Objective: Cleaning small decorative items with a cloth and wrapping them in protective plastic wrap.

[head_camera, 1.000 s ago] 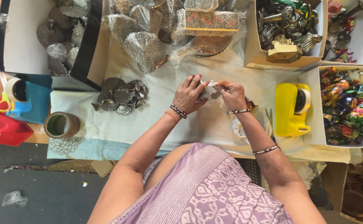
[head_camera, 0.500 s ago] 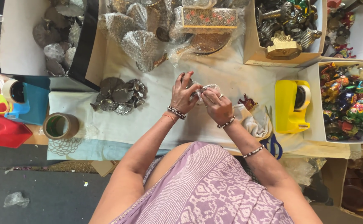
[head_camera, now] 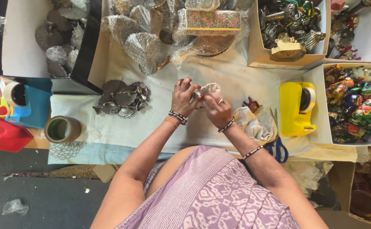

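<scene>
Bright, even daylight; sharp focus.

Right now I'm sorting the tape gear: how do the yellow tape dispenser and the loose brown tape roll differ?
The yellow tape dispenser lies right of the hands, its roll mounted inside; the brown tape roll lies bare at the cloth's left edge. The dispenser is larger and blocky; the roll is a plain ring. Both rest untouched on the table.

Two tape dispensers stood on the table, one yellow and one blue, beside one brown tape roll. One pair of blue-handled scissors lay there, and one long patterned box.
</scene>
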